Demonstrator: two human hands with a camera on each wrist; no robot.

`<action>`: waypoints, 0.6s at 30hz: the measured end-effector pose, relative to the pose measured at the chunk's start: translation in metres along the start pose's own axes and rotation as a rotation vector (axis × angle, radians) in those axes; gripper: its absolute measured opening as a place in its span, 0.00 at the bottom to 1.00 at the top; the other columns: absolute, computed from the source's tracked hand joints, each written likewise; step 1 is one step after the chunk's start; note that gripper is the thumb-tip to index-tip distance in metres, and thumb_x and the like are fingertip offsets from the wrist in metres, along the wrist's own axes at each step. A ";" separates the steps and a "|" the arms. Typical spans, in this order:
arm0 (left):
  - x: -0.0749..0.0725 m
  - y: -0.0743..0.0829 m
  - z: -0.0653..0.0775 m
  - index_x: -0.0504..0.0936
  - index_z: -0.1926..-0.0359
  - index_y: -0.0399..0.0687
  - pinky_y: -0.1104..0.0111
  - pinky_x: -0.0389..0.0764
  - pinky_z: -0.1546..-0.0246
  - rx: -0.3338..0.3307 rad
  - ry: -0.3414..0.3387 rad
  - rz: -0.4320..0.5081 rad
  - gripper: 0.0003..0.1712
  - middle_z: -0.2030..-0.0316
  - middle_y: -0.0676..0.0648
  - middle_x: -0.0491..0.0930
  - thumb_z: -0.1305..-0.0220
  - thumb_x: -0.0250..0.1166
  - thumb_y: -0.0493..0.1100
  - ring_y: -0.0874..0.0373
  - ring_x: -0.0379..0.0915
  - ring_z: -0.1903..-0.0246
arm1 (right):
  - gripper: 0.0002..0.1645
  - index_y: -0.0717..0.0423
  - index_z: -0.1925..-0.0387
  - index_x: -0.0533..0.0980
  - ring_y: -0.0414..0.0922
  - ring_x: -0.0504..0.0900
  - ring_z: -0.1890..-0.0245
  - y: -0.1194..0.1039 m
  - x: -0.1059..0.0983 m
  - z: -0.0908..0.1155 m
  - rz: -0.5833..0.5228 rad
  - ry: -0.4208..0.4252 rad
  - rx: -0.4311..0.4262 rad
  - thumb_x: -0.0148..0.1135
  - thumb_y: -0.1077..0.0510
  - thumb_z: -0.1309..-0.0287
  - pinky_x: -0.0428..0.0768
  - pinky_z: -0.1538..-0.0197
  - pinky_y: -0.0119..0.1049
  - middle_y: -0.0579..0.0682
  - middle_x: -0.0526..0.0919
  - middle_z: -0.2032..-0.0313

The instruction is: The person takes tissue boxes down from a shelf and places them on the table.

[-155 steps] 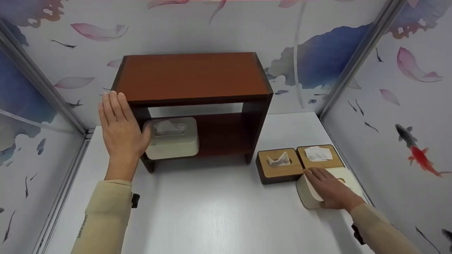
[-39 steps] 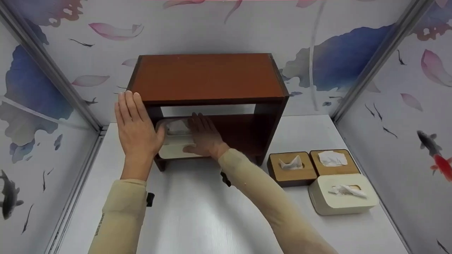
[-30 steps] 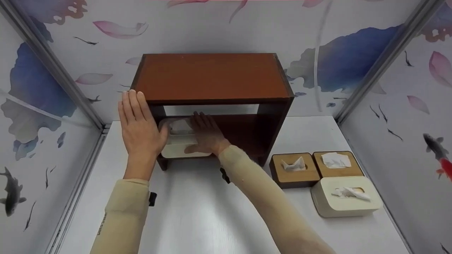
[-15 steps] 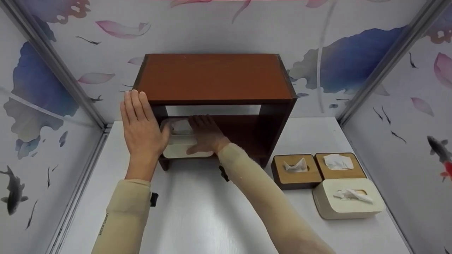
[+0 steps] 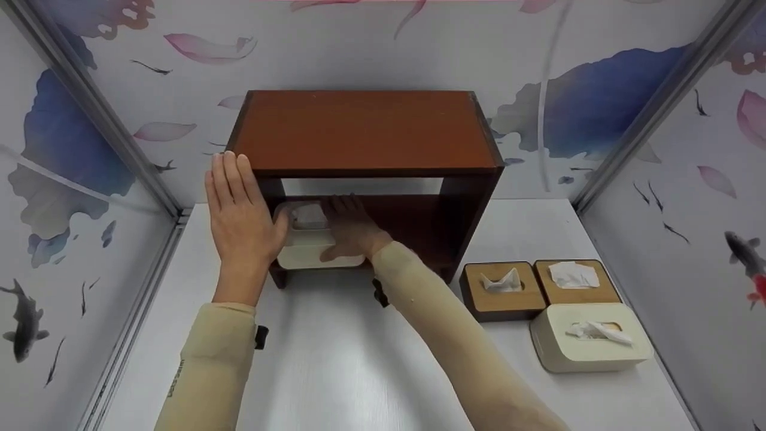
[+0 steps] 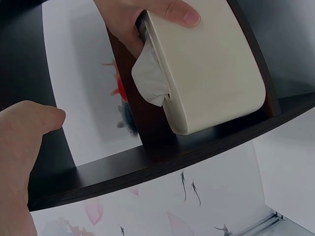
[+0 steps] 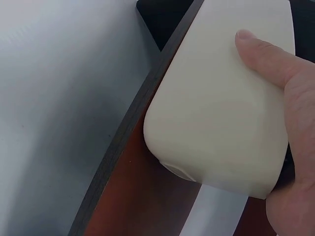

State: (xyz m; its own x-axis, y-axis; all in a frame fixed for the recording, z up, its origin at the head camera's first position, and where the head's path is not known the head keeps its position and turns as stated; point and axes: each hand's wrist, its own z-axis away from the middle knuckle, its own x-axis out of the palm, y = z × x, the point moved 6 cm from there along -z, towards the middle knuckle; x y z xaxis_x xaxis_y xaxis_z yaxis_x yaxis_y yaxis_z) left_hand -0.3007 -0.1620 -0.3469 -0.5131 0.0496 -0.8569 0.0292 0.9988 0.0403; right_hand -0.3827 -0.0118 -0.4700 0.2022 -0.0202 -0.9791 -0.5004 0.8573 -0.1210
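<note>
A cream tissue box (image 5: 311, 256) with a white tissue (image 6: 150, 73) at its opening sits on the lower board at the left end of a brown wooden shelf unit (image 5: 359, 131). My right hand (image 5: 353, 230) grips it, with the thumb (image 7: 261, 54) on the front face and the fingers reaching over the top at its right end. My left hand (image 5: 239, 209) lies flat and straight-fingered along the unit's left side. Its thumb (image 6: 51, 118) sticks out past the front edge. The right hand hides part of the box's top.
Right of the unit, two dark tissue boxes with wooden lids, one nearer the unit (image 5: 499, 299) and one beside the wall (image 5: 550, 293), stand together. In front of them is another cream tissue box (image 5: 598, 353). Patterned panels (image 5: 359, 48) enclose the white table (image 5: 335, 371).
The right hand has left the cream box on the table and come across to the one on the shelf. The left hand has stayed against the unit's side. The view has shifted slightly.
</note>
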 end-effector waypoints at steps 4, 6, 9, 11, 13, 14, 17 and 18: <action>0.000 0.001 -0.001 0.30 0.25 0.38 0.52 0.37 0.23 -0.003 -0.024 -0.016 0.61 0.24 0.34 0.33 0.37 0.61 0.61 0.40 0.27 0.23 | 0.72 0.52 0.22 0.37 0.52 0.38 0.22 -0.001 -0.002 0.002 -0.008 0.004 0.000 0.66 0.26 0.53 0.41 0.21 0.49 0.54 0.40 0.22; 0.000 0.000 -0.001 0.29 0.25 0.38 0.52 0.36 0.23 -0.005 -0.032 -0.018 0.62 0.24 0.35 0.33 0.37 0.61 0.61 0.41 0.27 0.23 | 0.72 0.53 0.22 0.37 0.52 0.38 0.22 -0.001 -0.002 0.003 -0.011 0.007 -0.001 0.66 0.26 0.54 0.42 0.21 0.50 0.55 0.40 0.22; 0.000 0.000 0.000 0.29 0.25 0.38 0.53 0.36 0.23 -0.007 -0.029 -0.015 0.62 0.24 0.35 0.33 0.38 0.62 0.61 0.41 0.27 0.23 | 0.72 0.53 0.22 0.38 0.53 0.39 0.22 -0.001 -0.001 0.004 -0.018 0.016 -0.005 0.66 0.27 0.54 0.43 0.21 0.49 0.55 0.40 0.22; 0.000 0.000 0.000 0.30 0.25 0.38 0.53 0.36 0.23 -0.009 -0.024 -0.015 0.62 0.24 0.35 0.33 0.39 0.62 0.61 0.41 0.27 0.23 | 0.73 0.53 0.22 0.38 0.53 0.39 0.22 0.000 -0.001 0.006 -0.039 0.027 -0.014 0.68 0.28 0.55 0.43 0.21 0.49 0.55 0.41 0.22; 0.000 0.000 0.000 0.30 0.25 0.38 0.53 0.36 0.23 -0.011 -0.018 -0.015 0.62 0.24 0.35 0.33 0.39 0.63 0.61 0.41 0.27 0.23 | 0.73 0.53 0.22 0.39 0.53 0.40 0.22 0.001 -0.001 0.008 -0.063 0.046 -0.022 0.69 0.29 0.56 0.44 0.21 0.49 0.55 0.42 0.22; 0.000 0.000 0.000 0.30 0.25 0.38 0.53 0.36 0.23 -0.011 -0.015 -0.014 0.62 0.24 0.35 0.34 0.39 0.63 0.61 0.41 0.27 0.23 | 0.73 0.53 0.22 0.39 0.53 0.40 0.22 0.001 -0.001 0.009 -0.072 0.054 -0.024 0.70 0.29 0.56 0.44 0.21 0.49 0.55 0.42 0.22; 0.000 0.001 0.000 0.31 0.25 0.38 0.53 0.37 0.23 -0.009 -0.008 -0.013 0.62 0.24 0.35 0.34 0.39 0.63 0.60 0.41 0.28 0.23 | 0.73 0.54 0.22 0.41 0.53 0.41 0.22 0.002 -0.002 0.012 -0.089 0.077 -0.034 0.72 0.30 0.58 0.44 0.21 0.48 0.54 0.44 0.22; 0.000 0.001 0.000 0.31 0.25 0.37 0.52 0.37 0.23 -0.009 -0.006 -0.012 0.62 0.24 0.35 0.34 0.39 0.63 0.61 0.41 0.28 0.23 | 0.73 0.54 0.23 0.42 0.52 0.41 0.22 0.002 -0.002 0.013 -0.095 0.081 -0.035 0.72 0.31 0.58 0.44 0.21 0.48 0.54 0.44 0.22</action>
State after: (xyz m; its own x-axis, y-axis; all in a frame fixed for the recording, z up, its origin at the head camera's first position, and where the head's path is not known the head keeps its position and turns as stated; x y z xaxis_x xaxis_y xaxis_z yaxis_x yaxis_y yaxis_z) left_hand -0.3014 -0.1614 -0.3470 -0.5080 0.0377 -0.8605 0.0157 0.9993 0.0345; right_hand -0.3731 -0.0037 -0.4658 0.1818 -0.1435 -0.9728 -0.5113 0.8312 -0.2182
